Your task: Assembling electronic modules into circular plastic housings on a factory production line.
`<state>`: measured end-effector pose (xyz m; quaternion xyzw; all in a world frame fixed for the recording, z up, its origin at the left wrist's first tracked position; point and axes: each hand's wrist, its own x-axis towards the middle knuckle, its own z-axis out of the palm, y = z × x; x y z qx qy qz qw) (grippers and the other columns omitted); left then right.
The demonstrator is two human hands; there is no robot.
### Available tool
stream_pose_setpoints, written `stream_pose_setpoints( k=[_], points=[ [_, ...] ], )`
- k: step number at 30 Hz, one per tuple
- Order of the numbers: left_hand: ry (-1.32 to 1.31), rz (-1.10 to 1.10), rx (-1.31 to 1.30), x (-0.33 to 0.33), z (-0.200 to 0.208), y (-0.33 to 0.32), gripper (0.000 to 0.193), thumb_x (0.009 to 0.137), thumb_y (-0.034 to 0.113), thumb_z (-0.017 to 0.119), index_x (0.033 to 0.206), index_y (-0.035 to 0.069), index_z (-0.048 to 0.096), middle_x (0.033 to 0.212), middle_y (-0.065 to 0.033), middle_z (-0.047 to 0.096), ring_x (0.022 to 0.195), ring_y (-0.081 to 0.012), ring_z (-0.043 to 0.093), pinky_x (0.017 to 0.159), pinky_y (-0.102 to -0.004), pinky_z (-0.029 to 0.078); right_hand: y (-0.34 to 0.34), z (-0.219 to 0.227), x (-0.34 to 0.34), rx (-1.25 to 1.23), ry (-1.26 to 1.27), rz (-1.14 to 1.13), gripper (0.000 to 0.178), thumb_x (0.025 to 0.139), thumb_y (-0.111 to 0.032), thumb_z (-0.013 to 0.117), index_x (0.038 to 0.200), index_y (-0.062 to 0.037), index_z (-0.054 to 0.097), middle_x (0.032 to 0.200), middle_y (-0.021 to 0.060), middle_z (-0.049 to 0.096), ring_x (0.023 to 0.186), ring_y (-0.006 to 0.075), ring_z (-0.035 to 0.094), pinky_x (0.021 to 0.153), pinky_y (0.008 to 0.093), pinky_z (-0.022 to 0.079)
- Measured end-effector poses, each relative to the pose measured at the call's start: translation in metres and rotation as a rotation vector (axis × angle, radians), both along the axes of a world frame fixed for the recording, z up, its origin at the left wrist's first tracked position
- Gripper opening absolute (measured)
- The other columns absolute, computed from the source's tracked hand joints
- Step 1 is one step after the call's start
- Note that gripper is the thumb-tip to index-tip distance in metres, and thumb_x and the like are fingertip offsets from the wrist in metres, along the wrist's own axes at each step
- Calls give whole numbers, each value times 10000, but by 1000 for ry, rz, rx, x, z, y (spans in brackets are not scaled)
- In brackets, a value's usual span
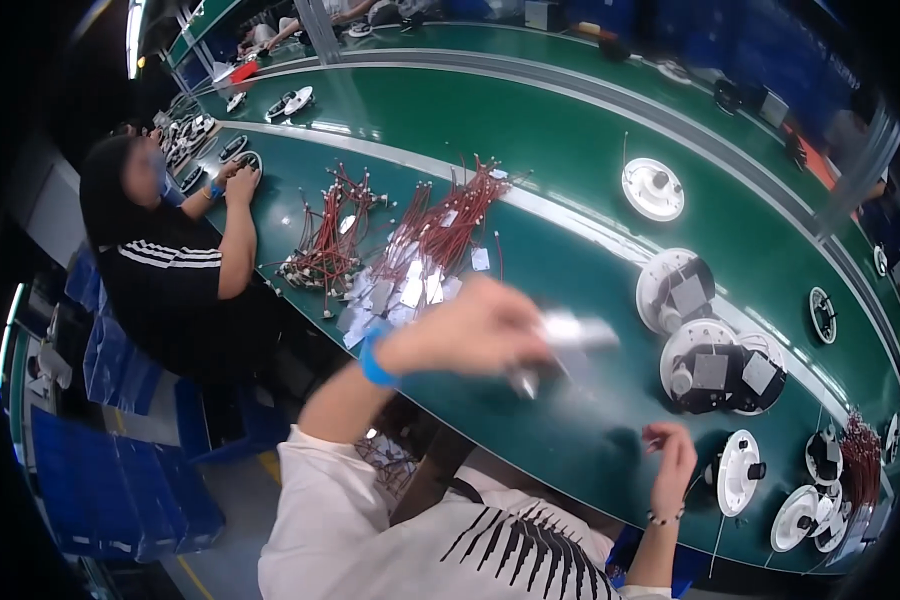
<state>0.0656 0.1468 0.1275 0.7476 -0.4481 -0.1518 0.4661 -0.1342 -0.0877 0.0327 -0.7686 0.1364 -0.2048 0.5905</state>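
My left hand (475,330), with a blue band at the wrist, is closed over the middle of the green table. A shiny silver piece (578,332), smeared by motion, sticks out from its fingers; its kind does not show. Just left of that hand lies a heap of flat silver-white plates (410,285) with red wires (460,215). My right hand (673,462), with a beaded bracelet, is near the table's front edge, fingers loosely bent and apart, with nothing visible in them. Beside it a round white housing (738,473) with a black part stands tilted.
Round white housings with black parts and silver plates (710,372) sit to the right. Another white housing (653,189) lies on the far green surface (530,110). More red wires (860,460) are bunched at far right. A co-worker (170,230) in black works at the left.
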Motion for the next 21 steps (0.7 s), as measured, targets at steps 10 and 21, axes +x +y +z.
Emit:
stream_pose_setpoints(
  k=[10, 21],
  points=[
    [-808, 947, 682, 224, -42, 86, 235, 661, 249, 641, 669, 18, 592, 686, -172, 585, 674, -336, 573, 607, -408, 458, 66, -27, -27, -705, 71, -2, 227, 622, -68, 601, 840, -37, 544, 917, 95, 528, 915, 295, 485, 804, 392, 335],
    [-1259, 721, 1023, 223, -37, -35, 128, 657, 172, 604, 745, 79, 615, 835, -84, 554, 775, -216, 553, 608, -338, 463, 60, -37, -23, -716, -4, -94, 139, 589, -47, 627, 710, -94, 575, 839, 16, 570, 827, 203, 541, 709, 338, 362]
  ],
)
